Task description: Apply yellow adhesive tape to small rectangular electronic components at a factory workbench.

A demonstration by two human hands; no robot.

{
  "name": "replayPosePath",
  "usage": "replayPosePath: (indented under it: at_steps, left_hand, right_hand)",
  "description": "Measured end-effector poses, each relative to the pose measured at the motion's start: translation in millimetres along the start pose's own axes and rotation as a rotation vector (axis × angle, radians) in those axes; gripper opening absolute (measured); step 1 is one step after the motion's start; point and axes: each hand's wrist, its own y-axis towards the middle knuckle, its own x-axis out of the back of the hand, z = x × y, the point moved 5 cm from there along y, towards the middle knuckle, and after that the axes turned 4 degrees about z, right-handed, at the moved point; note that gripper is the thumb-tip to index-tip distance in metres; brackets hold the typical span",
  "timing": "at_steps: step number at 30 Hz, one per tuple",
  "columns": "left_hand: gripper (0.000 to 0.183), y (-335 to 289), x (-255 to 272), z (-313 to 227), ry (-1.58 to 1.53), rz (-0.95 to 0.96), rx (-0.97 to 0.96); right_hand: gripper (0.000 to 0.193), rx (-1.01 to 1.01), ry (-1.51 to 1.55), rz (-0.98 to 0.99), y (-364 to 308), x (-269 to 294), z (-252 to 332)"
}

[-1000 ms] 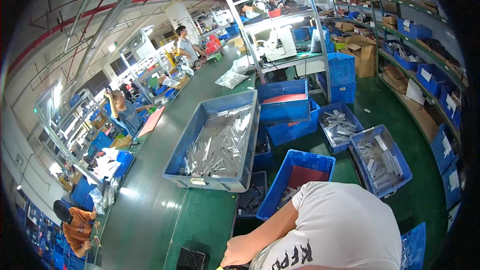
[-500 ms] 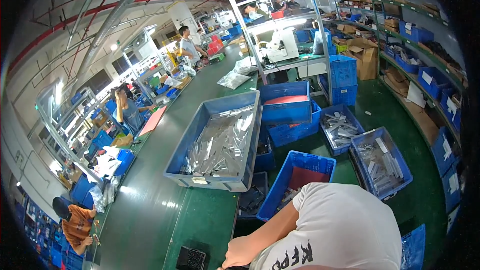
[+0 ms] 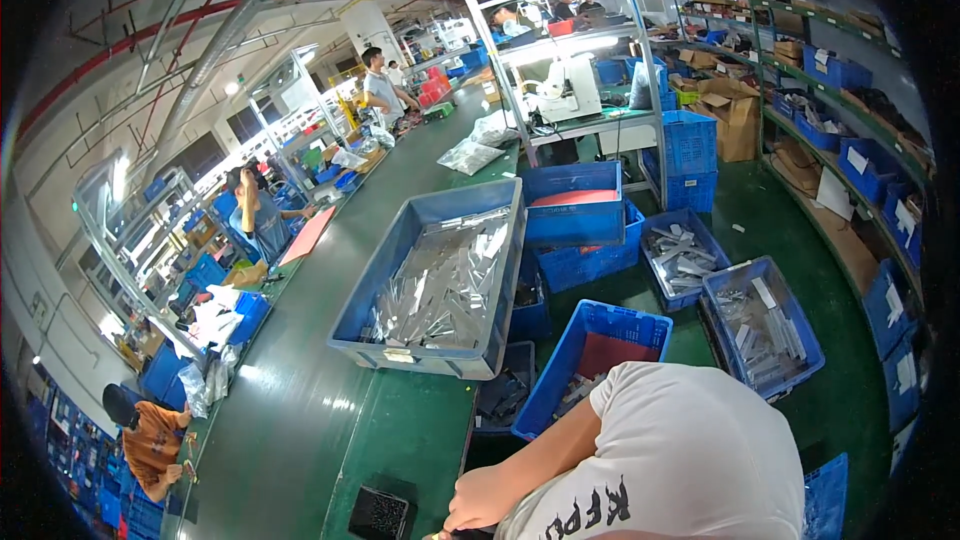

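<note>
My right hand (image 3: 478,500) is low in the picture, at the right edge of the green bench (image 3: 400,440), its arm coming from a white short sleeve (image 3: 690,440). Its fingers are curled and closed. A dark bit shows beneath them at the lower rim, too cut off to name. A small black open box (image 3: 380,513) with a speckled inside stands on the bench left of this hand, apart from it. My left hand is out of view.
A big blue-grey crate (image 3: 350,335) of metal strips stands on the bench beyond my hand. Blue crates stand right: one holds a red sheet (image 3: 612,355), another metal parts (image 3: 765,325). Shelves (image 3: 830,90) line the right. A co-worker in orange (image 3: 152,440) sits across the bench.
The view has shifted very slightly, and the black box shows a little higher in it. My right hand stays closed at the bench edge. Across the bench, a co-worker's raised arm has shifted.
</note>
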Motion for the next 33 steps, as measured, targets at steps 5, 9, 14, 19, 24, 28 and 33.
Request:
replayPosePath:
  at_steps: [5, 9, 14, 19, 24, 28, 33]
  left_hand:
    - [0.019, -1.2, -1.8, 7.8, -0.160, -0.124, 0.041]
    - [0.018, -6.8, -19.1, -14.1, -0.052, -0.217, 0.082]
    - [0.019, -8.6, -21.7, -15.9, -0.037, -0.222, 0.132]
    - [0.017, -5.8, -21.8, -12.0, -0.102, -0.167, 0.067]
    - [0.013, -7.6, -20.8, -12.2, -0.137, -0.199, 0.141]
    - [0.010, -8.9, -22.9, -18.1, -0.178, -0.285, 0.143]
    - [0.016, -9.4, -16.4, -14.1, -0.213, -0.326, 0.088]
  right_hand:
    - [0.022, 0.026, 0.005, -0.036, -2.3, -1.0, 0.1]
    - [0.024, 0.010, -0.055, 0.018, -3.5, -2.2, -1.8]
    - [0.023, -0.004, -0.087, 0.080, -1.1, -1.6, -1.4]
    - [0.022, -0.005, -0.098, 0.040, -0.6, -1.7, -0.8]
    - [0.021, 0.025, -0.071, 0.006, 1.5, -5.9, -1.9]
    - [0.024, 0.038, -0.053, -0.017, 1.2, -5.5, -2.9]
    - [0.026, 0.036, -0.043, -0.021, 1.8, -1.7, -0.8]
